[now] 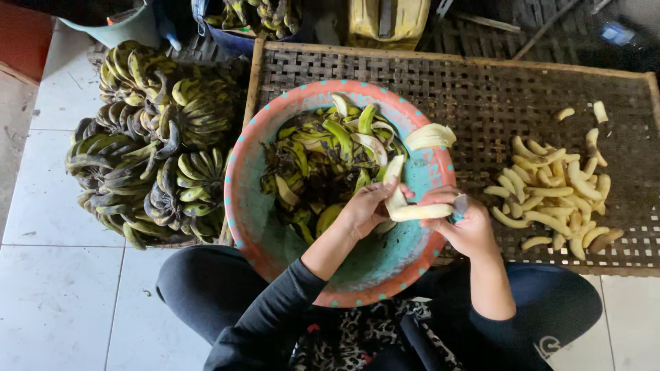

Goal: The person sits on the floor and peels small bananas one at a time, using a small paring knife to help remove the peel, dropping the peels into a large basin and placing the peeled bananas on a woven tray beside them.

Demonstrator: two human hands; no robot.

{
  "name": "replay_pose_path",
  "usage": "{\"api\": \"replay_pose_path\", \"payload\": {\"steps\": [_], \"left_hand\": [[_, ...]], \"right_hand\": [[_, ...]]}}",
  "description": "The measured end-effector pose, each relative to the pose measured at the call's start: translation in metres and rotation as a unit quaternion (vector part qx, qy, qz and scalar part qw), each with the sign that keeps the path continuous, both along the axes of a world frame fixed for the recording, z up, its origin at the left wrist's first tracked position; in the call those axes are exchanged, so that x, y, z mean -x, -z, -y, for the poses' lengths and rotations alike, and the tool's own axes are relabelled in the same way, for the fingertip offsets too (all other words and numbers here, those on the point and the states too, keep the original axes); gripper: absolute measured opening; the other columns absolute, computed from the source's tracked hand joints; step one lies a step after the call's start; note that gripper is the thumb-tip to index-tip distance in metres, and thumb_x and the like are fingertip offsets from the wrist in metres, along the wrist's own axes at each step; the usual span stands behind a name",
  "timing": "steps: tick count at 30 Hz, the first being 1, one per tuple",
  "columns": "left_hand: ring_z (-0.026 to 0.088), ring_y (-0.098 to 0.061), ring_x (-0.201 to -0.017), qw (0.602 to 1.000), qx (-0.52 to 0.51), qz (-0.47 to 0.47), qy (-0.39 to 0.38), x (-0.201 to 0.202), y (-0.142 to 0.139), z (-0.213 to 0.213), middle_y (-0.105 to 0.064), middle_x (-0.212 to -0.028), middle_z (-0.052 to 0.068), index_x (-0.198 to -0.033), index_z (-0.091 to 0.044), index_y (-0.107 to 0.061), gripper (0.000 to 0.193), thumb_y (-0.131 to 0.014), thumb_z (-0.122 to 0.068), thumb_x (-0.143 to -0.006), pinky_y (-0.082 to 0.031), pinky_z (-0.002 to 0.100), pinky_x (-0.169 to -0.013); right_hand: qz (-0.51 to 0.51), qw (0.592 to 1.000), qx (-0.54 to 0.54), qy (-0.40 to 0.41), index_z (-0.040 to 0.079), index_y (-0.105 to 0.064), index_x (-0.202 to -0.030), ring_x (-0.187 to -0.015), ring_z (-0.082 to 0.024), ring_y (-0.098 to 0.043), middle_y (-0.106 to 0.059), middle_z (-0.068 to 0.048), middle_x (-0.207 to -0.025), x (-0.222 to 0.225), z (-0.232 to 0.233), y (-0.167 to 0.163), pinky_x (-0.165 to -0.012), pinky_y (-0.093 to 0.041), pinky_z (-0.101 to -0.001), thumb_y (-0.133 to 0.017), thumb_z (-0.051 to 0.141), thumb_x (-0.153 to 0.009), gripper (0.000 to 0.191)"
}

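Observation:
Over a large round basin (256, 206) with an orange rim and teal inside, my left hand (364, 209) grips a strip of banana peel (394, 184) and pulls it off a pale peeled banana (421, 212). My right hand (469, 227) holds that banana at its right end, together with a small dark knife (459, 204). The basin holds a heap of green and yellow peels (323, 161). One peel (430, 136) hangs over its right rim.
A woven bamboo tray (481, 96) lies to the right with a pile of peeled bananas (553, 192) on it. Bunches of unpeeled green-yellow bananas (148, 148) are stacked at the left on the white tiled floor (62, 295). More bananas (261, 15) fill a container at the top.

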State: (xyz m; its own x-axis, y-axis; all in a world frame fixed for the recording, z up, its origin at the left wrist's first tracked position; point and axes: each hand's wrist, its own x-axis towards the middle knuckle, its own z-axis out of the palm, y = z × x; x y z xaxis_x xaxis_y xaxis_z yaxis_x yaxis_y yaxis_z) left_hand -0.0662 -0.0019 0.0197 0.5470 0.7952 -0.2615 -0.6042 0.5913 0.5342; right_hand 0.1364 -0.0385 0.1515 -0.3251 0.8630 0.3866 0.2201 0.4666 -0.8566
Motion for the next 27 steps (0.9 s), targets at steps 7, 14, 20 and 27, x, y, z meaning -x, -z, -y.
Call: {"api": "replay_pose_path", "payload": {"steps": [7, 14, 20, 27], "left_hand": [[0.039, -0.057, -0.120, 0.523, -0.307, -0.720, -0.337, 0.023, 0.027, -0.056, -0.063, -0.127, 0.020, -0.139, 0.002, -0.052, 0.066, -0.076, -0.033, -0.088, -0.045, 0.050, -0.104], [0.041, -0.048, -0.124, 0.578, -0.350, -0.721, -0.155, -0.044, -0.014, -0.082, -0.056, -0.129, 0.018, -0.128, -0.014, -0.058, 0.070, -0.081, -0.054, -0.075, -0.040, 0.054, -0.097], [0.028, -0.069, -0.093, 0.669, -0.388, -0.618, -0.139, -0.070, -0.016, -0.114, -0.073, -0.094, 0.006, -0.105, -0.015, -0.070, 0.039, -0.075, -0.049, -0.089, -0.054, 0.043, -0.086], [0.030, -0.067, -0.089, 0.528, -0.399, -0.688, -0.299, 0.038, -0.020, -0.086, -0.069, -0.096, 0.006, -0.102, -0.011, -0.063, 0.030, -0.076, -0.036, -0.093, -0.052, 0.045, -0.077]], "right_hand": [[-0.183, 0.961, 0.145, 0.148, 0.000, -0.072, -0.114, -0.077, -0.008, -0.057, -0.069, -0.004, -0.102, -0.088, 0.005, 0.002, -0.067, -0.045, -0.0228, -0.078, 0.007, -0.090, 0.025], [-0.053, 0.935, 0.178, 0.300, 0.000, -0.072, -0.121, -0.062, -0.004, -0.046, -0.063, 0.004, -0.083, -0.172, -0.021, 0.029, -0.055, -0.033, -0.0218, -0.081, 0.011, -0.095, 0.029], [-0.026, 0.881, 0.277, 0.382, 0.003, -0.073, -0.114, -0.057, -0.007, -0.047, -0.062, 0.001, -0.080, -0.218, -0.039, 0.096, -0.051, -0.035, -0.0259, -0.087, 0.017, -0.094, 0.027], [0.019, 0.929, 0.092, 0.359, -0.002, -0.073, -0.121, -0.094, -0.006, -0.066, -0.074, -0.001, -0.108, -0.231, -0.051, 0.130, -0.085, -0.052, -0.0221, -0.084, 0.005, -0.095, 0.029]]}}
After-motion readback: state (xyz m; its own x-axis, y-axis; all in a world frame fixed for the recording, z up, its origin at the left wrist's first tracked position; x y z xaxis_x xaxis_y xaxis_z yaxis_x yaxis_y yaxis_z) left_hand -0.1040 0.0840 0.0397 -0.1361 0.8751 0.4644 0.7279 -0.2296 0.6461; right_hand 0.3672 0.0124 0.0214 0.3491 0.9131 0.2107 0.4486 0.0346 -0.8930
